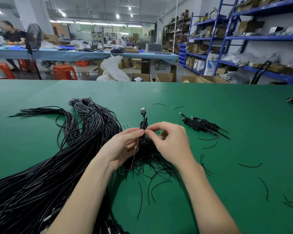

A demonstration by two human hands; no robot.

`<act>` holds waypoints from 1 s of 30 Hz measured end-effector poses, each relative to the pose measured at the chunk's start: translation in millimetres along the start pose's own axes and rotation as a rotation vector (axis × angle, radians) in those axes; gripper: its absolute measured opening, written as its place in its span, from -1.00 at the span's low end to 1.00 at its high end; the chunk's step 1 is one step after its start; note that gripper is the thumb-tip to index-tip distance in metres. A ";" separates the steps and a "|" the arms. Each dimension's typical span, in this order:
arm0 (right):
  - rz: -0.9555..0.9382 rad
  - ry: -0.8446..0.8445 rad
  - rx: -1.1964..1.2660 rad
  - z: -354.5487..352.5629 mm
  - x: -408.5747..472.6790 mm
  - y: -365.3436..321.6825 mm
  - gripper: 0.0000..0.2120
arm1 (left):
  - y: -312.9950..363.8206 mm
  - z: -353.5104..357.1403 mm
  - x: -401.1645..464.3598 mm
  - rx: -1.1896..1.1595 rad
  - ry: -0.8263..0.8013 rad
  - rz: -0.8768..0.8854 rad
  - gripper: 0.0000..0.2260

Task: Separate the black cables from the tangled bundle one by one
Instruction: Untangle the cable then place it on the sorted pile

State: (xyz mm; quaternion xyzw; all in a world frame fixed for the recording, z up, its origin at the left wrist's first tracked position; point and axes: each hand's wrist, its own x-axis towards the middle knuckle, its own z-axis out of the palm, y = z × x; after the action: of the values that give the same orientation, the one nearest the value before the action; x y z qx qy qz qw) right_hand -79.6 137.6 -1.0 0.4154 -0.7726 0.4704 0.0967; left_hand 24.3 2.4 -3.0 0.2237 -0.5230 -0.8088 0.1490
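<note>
Left hand (123,147) grips coiled USB cable (143,123) upright; right hand (172,142) pinches its wrap. Risk: loose strands beneath snag, dragging tangled bundle (147,159) up.

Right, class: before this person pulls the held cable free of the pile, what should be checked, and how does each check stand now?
1. Left hand pinches the coiled cable: ok.
2. Right hand pinches the same cable at the wrap: ok.
3. Plug end stands clear above the fingers: ok.
4. Cable free of the loose tangle beneath the hands: cannot tell.
5. Bare green table beside the finished pile for setting it down: ok.
</note>
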 end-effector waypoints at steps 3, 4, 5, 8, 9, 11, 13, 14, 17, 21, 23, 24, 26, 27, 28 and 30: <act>0.294 -0.112 0.324 -0.3 5.0 -3.1 -0.91 | -2.3 -0.8 -1.6 0.095 0.013 0.166 -0.66; 0.456 -0.165 0.498 -2.6 6.3 -2.8 -0.90 | -3.5 0.3 -2.4 0.174 0.017 0.256 -0.69; 0.641 -0.220 0.700 -4.3 5.6 -1.6 -0.86 | -4.8 1.1 -2.9 0.269 0.024 0.359 -0.74; 1.041 -0.326 1.241 -1.5 -0.7 6.2 -0.79 | -6.9 2.7 -2.1 0.480 0.028 0.559 -0.84; 1.061 -0.341 1.317 1.4 -2.6 7.0 -0.84 | -6.6 3.1 -2.0 0.479 0.039 0.557 -0.84; 0.962 -0.350 1.234 4.6 -2.5 5.2 -0.92 | -6.0 4.2 -1.4 0.393 0.073 0.486 -0.83; 0.735 -0.291 0.940 3.9 1.2 3.4 -0.94 | -4.2 4.7 -1.8 0.235 0.074 0.353 -0.79; 0.616 -0.254 0.780 1.6 2.4 3.6 -0.93 | -3.0 4.4 -1.9 0.149 0.054 0.282 -0.77; 0.294 -0.200 0.491 -12.2 0.8 7.2 -0.85 | 1.4 1.6 -1.1 0.015 -0.044 0.110 -0.81; 0.136 -0.270 0.292 -27.7 0.6 4.2 -0.89 | 1.4 0.9 -1.7 0.012 -0.118 0.035 -0.86; 0.110 -0.254 0.227 -33.8 2.3 2.6 -0.88 | 1.0 0.6 -2.2 0.037 -0.138 0.014 -0.87; 0.089 -0.242 0.190 -36.4 2.7 2.1 -0.87 | 0.8 0.5 -2.1 0.045 -0.148 0.001 -0.87; 0.036 -0.240 0.119 -41.1 3.6 1.1 -0.86 | -0.2 0.2 -1.3 0.061 -0.160 -0.018 -0.86; 0.014 -0.253 0.090 -42.6 4.2 0.1 -0.86 | -0.8 0.0 -0.9 0.060 -0.168 -0.018 -0.85; -0.002 -0.269 0.069 -43.1 4.7 -1.2 -0.86 | -1.1 -0.3 -0.3 0.050 -0.178 -0.015 -0.85; -0.008 -0.280 0.062 -41.6 5.8 -2.8 -0.86 | -1.3 -1.8 0.6 0.031 -0.194 -0.008 -0.85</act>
State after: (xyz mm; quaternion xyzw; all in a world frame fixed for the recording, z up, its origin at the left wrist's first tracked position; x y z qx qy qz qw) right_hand -91.4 167.4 26.4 0.4828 -0.7620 0.4310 -0.0228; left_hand 24.7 1.2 -4.9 0.1485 -0.5466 -0.8191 0.0909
